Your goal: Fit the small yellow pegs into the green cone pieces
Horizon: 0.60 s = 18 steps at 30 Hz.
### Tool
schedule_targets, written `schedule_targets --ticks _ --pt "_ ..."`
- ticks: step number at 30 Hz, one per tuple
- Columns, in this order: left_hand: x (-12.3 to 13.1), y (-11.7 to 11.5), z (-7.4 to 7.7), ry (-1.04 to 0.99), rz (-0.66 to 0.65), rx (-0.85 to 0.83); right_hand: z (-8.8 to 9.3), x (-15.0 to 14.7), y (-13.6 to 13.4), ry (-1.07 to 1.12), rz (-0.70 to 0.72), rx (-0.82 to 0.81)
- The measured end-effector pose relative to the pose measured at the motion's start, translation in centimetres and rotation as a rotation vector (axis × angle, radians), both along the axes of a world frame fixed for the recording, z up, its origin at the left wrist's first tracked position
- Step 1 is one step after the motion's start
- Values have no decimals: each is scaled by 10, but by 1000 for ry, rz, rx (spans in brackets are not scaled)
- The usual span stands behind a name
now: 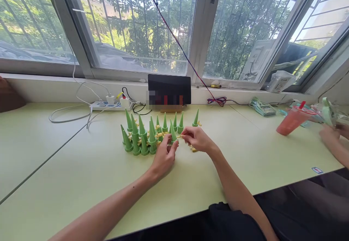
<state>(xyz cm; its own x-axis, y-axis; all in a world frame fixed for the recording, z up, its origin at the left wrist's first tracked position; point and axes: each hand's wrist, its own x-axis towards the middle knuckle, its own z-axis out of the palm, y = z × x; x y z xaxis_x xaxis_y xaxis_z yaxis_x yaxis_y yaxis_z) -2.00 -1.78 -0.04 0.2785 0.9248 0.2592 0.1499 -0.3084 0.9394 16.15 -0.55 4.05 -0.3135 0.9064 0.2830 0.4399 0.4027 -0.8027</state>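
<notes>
My left hand [165,153] is wrapped round the base of a green pointed plastic cone [172,131], which stands almost upright with its tip up. From the right, my right hand [197,139] pinches a thin yellow piece [179,136] against that cone's side; its exact shape is too small to tell. Left of my hands stand several similar green cones [135,139] in a tight group, with small yellow parts [160,134] among them. One more cone [196,118] stands apart behind my right hand. A few yellow bits [193,149] lie below that hand, partly hidden by it.
A dark tablet [169,88] leans on a stand at the back, beside a power strip [109,105] with cables. To the right are a tilted red drink cup [294,120] and a green packet [261,107]. Another person's hands [331,135] hold a pale green object at the far right.
</notes>
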Motion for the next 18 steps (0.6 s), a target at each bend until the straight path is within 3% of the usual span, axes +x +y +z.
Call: schedule_targets --ticks 18 --pt "-1 0 -1 31 -8 43 2 -2 0 -137 -20 121"
